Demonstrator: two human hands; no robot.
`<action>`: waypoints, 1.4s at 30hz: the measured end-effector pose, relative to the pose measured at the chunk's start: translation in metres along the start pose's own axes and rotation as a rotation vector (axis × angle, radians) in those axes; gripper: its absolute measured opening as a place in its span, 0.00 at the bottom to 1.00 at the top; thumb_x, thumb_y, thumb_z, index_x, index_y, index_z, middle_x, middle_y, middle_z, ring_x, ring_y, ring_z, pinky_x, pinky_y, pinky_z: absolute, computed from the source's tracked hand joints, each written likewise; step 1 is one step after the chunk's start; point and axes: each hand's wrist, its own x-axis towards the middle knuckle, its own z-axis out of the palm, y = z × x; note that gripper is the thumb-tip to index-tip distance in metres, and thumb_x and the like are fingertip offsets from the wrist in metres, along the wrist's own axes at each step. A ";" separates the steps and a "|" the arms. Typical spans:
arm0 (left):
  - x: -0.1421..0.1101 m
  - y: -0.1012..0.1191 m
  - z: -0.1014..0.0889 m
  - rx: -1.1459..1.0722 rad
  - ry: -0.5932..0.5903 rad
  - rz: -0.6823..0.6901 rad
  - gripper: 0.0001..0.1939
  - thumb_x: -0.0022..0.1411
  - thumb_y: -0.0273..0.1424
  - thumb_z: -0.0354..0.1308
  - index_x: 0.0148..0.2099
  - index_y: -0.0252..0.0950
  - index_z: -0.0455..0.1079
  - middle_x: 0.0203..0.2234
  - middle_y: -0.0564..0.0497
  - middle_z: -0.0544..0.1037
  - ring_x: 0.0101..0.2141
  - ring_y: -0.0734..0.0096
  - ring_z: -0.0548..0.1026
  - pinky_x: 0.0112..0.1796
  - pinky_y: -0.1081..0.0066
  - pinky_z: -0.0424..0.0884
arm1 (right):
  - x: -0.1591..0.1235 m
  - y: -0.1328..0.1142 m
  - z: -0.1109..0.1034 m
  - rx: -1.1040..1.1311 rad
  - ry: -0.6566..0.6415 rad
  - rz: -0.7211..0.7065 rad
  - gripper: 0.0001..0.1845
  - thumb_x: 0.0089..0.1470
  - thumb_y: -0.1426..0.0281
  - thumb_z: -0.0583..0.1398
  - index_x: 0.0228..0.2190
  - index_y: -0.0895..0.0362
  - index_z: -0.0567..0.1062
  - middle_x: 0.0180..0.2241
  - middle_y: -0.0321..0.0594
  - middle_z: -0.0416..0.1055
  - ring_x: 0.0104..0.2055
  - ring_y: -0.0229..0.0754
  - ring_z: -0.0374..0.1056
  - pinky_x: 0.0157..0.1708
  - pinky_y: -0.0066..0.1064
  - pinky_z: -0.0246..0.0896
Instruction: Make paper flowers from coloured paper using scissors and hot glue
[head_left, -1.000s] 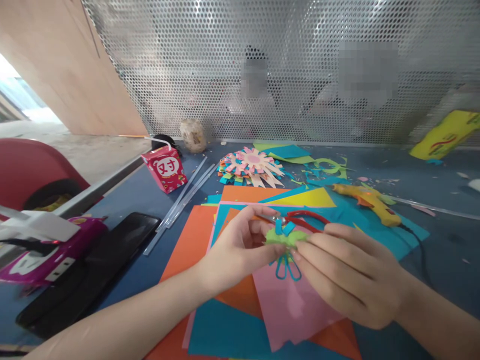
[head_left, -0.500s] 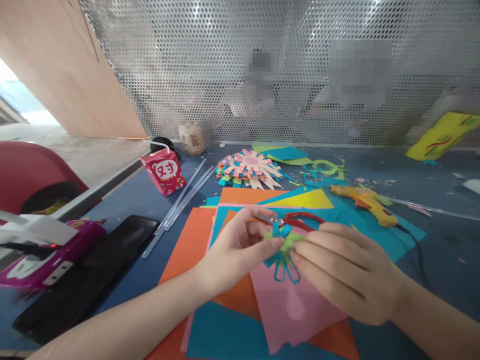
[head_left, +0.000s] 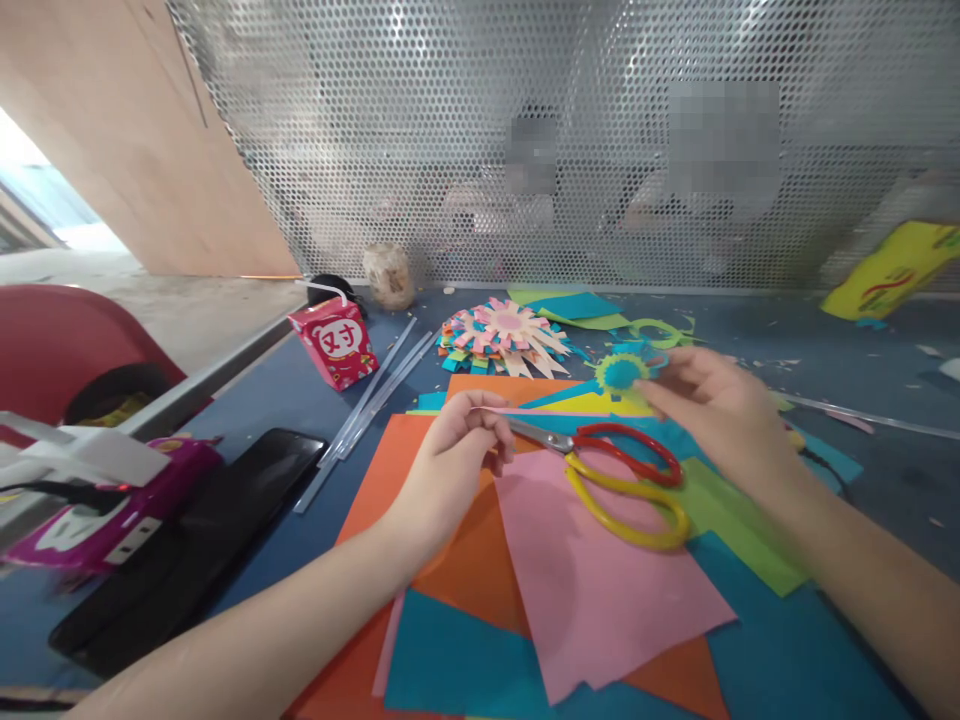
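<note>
My right hand (head_left: 712, 410) pinches a small paper rosette (head_left: 624, 373), with a blue centre, a fringed green ring and blue loops, above the back of the paper pile. My left hand (head_left: 469, 435) hovers over the pile, its fingers loosely bent and apart, nothing visible in them. By its fingertips, the blades of scissors (head_left: 559, 442) with one red and one yellow handle rest on pink paper (head_left: 592, 580). Below and around are orange paper (head_left: 382, 460) and blue paper (head_left: 465, 650). A green sheet (head_left: 742, 530) lies to the right.
Finished layered paper flowers (head_left: 506, 330) lie at the back, near green scraps (head_left: 660, 330). Clear glue sticks (head_left: 367, 410), a red drink box (head_left: 335, 345) and a black phone (head_left: 195, 540) are on the left. A cable (head_left: 825, 470) runs at right. Perforated metal (head_left: 420, 120) closes off the back.
My right hand has carried the rosette up and to the right, out of my left hand's fingers. My left hand has drawn slightly left, leaving the scissors in full view except their tips.
</note>
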 end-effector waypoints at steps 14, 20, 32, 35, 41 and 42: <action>0.001 -0.012 0.008 0.098 -0.217 0.003 0.19 0.52 0.28 0.61 0.45 0.35 0.62 0.39 0.46 0.73 0.39 0.66 0.74 0.39 0.68 0.69 | -0.001 -0.004 0.000 0.339 -0.167 0.284 0.22 0.37 0.59 0.67 0.32 0.57 0.66 0.27 0.33 0.66 0.18 0.33 0.62 0.18 0.28 0.64; -0.001 -0.022 0.026 -0.100 -0.283 -0.188 0.24 0.43 0.27 0.67 0.44 0.32 0.64 0.34 0.46 0.76 0.36 0.63 0.76 0.38 0.66 0.71 | -0.023 -0.018 0.023 0.474 -0.357 0.320 0.17 0.42 0.63 0.65 0.33 0.56 0.66 0.29 0.34 0.68 0.22 0.35 0.66 0.19 0.25 0.65; -0.003 -0.019 0.021 -0.097 -0.211 -0.161 0.28 0.47 0.24 0.65 0.48 0.33 0.55 0.23 0.53 0.75 0.24 0.70 0.76 0.31 0.69 0.70 | -0.031 -0.014 0.032 0.520 -0.487 0.419 0.16 0.45 0.65 0.64 0.36 0.57 0.68 0.33 0.39 0.70 0.34 0.39 0.69 0.30 0.26 0.67; -0.002 -0.019 0.017 -0.098 -0.212 -0.116 0.27 0.46 0.25 0.65 0.47 0.34 0.56 0.21 0.55 0.75 0.23 0.71 0.76 0.31 0.70 0.71 | -0.031 -0.014 0.032 0.545 -0.477 0.447 0.17 0.46 0.65 0.64 0.38 0.56 0.67 0.32 0.38 0.70 0.28 0.36 0.67 0.23 0.23 0.63; -0.005 -0.018 0.015 -0.116 -0.380 -0.194 0.28 0.44 0.22 0.66 0.47 0.33 0.58 0.19 0.54 0.77 0.24 0.71 0.76 0.31 0.71 0.72 | -0.022 -0.009 0.031 0.588 -0.290 0.433 0.23 0.42 0.65 0.66 0.38 0.55 0.63 0.24 0.30 0.66 0.19 0.29 0.59 0.17 0.19 0.55; -0.006 -0.017 0.015 -0.115 -0.412 -0.201 0.27 0.45 0.21 0.66 0.46 0.33 0.60 0.20 0.53 0.77 0.25 0.71 0.77 0.32 0.71 0.72 | -0.020 -0.007 0.030 0.590 -0.254 0.432 0.24 0.41 0.65 0.67 0.38 0.55 0.63 0.24 0.30 0.66 0.20 0.30 0.60 0.19 0.20 0.57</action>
